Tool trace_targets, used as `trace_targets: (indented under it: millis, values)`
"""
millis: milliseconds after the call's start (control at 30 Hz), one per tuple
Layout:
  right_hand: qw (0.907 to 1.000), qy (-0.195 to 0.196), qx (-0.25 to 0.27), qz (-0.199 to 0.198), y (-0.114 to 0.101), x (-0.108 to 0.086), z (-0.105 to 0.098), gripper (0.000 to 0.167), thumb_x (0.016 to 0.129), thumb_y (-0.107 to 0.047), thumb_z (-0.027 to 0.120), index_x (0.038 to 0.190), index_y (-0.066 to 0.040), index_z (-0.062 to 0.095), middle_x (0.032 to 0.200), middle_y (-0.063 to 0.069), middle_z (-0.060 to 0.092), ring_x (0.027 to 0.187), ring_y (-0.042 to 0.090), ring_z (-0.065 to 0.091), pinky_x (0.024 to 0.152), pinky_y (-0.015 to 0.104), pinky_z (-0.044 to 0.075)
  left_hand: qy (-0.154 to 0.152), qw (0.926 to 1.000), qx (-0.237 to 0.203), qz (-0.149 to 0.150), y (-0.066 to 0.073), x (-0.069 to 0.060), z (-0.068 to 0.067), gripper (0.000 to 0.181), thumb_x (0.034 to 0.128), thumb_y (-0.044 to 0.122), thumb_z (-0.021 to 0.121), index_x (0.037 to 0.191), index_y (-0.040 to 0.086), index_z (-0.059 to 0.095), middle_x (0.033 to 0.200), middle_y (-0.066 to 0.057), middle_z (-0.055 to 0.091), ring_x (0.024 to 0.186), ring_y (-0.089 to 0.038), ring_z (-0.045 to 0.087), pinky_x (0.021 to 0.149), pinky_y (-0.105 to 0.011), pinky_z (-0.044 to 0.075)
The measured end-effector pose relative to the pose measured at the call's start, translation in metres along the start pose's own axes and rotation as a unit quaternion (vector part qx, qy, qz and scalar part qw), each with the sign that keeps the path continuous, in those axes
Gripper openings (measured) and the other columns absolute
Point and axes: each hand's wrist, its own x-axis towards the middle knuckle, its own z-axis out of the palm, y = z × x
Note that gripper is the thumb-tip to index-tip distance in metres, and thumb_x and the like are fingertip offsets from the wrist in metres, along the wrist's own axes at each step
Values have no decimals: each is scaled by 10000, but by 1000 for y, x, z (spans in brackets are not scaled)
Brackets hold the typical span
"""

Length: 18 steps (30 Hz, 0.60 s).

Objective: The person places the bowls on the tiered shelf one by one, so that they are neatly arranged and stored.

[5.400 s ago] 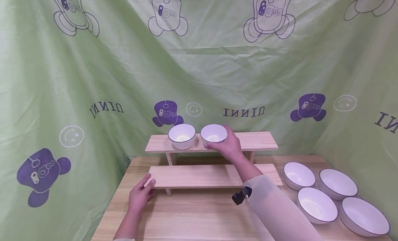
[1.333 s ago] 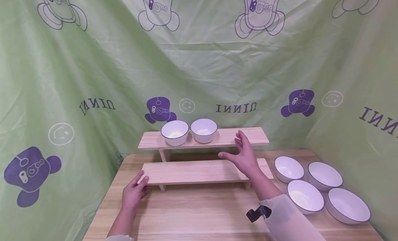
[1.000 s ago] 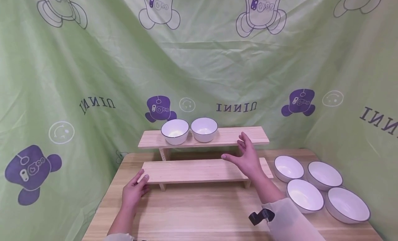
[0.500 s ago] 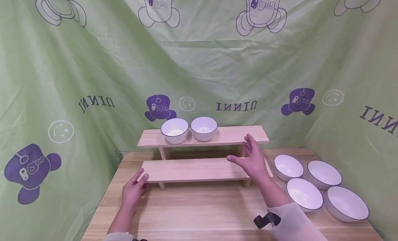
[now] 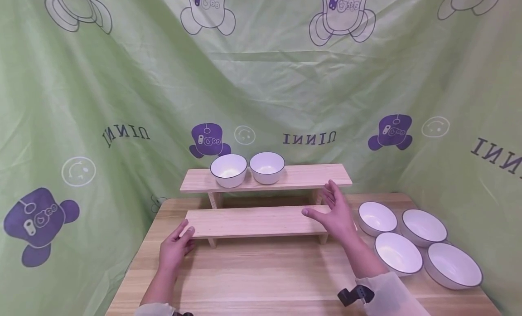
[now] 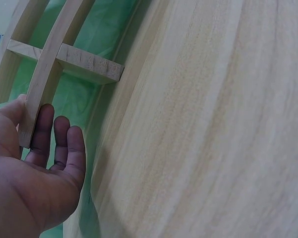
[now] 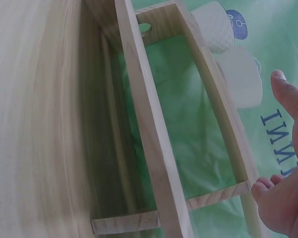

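Observation:
My left hand pinches the left end of the lower step of a two-step wooden shelf. In the left wrist view, the thumb and fingers of that hand lie on opposite faces of the board. Over the right part of the lower step, my right hand is held with thumb and fingers spread and nothing between them. Two white dark-rimmed bowls, a left one and a right one, stand side by side on the upper step, left of its middle.
Several larger white bowls, among them a front one and a rear one, stand grouped at the right of the wooden table. A green printed curtain hangs behind and along both sides.
The right hand let go of the right-hand bowl on the upper step, which now sits closer to its neighbour. Since then that hand has drifted right and down. The left hand keeps its place.

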Motion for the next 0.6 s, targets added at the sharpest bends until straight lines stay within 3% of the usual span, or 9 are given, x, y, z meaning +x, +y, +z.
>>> trace_targets:
  millis: [600]
  values:
    - [9995, 233, -183, -146, 18, -13, -14, 1250, 742, -325, 970, 1653, -48, 160, 1632, 209, 336, 1498, 379, 346, 1244, 461, 349, -5, 9999, -26, -98, -2, 2, -1, 727, 886, 403, 834, 1519, 197, 543, 1049, -18, 720, 928, -197, 736, 925, -366, 628]
